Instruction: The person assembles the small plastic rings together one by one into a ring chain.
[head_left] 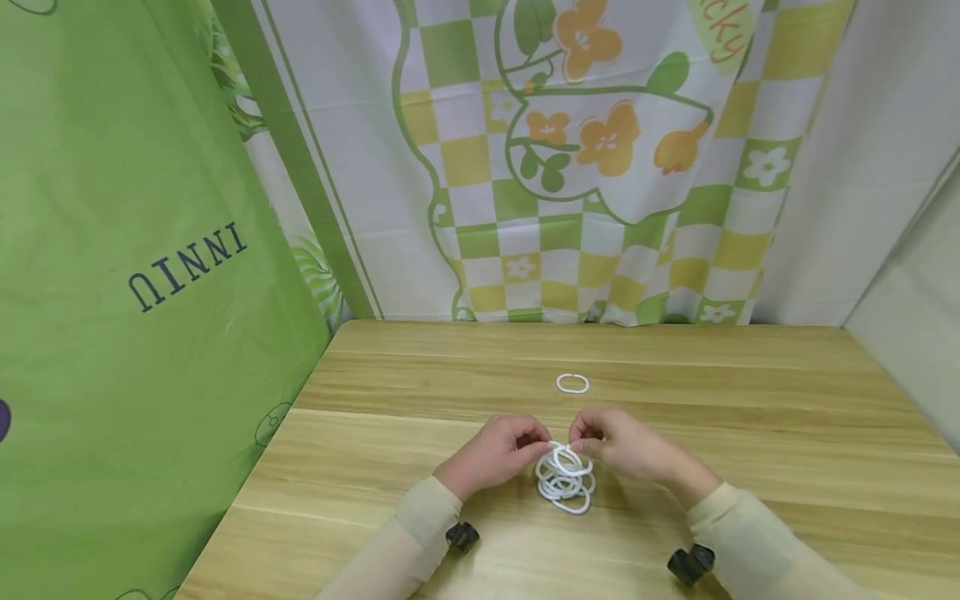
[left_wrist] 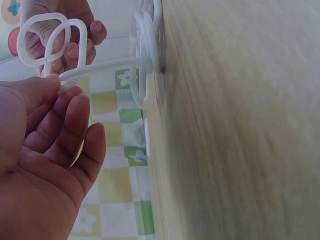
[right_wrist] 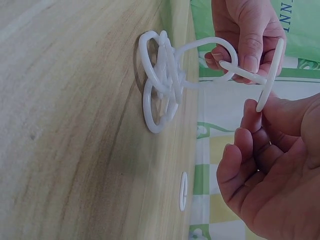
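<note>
Over a heap of white plastic chain links (head_left: 564, 485) on the table, the two hands face each other, fingertips close together. My left hand (head_left: 495, 452) pinches one white oval link between thumb and fingers. Between its thumb and index finger, my right hand (head_left: 626, 446) pinches another oval link (right_wrist: 270, 75), tilted upright in the right wrist view. These two links cross; whether they are hooked together, I cannot tell. From the heap, a raised link (left_wrist: 107, 65) reaches up to the left fingertips. A single oval link (head_left: 573, 392) lies apart, beyond the hands.
The wooden table (head_left: 750, 400) extends to both sides of the hands. Behind it hangs a checked, flowered curtain (head_left: 480, 150), and a green cloth (head_left: 150, 375) hangs along the left edge. A black wrist camera (head_left: 462, 537) sits on the left sleeve, another (head_left: 691, 565) on the right.
</note>
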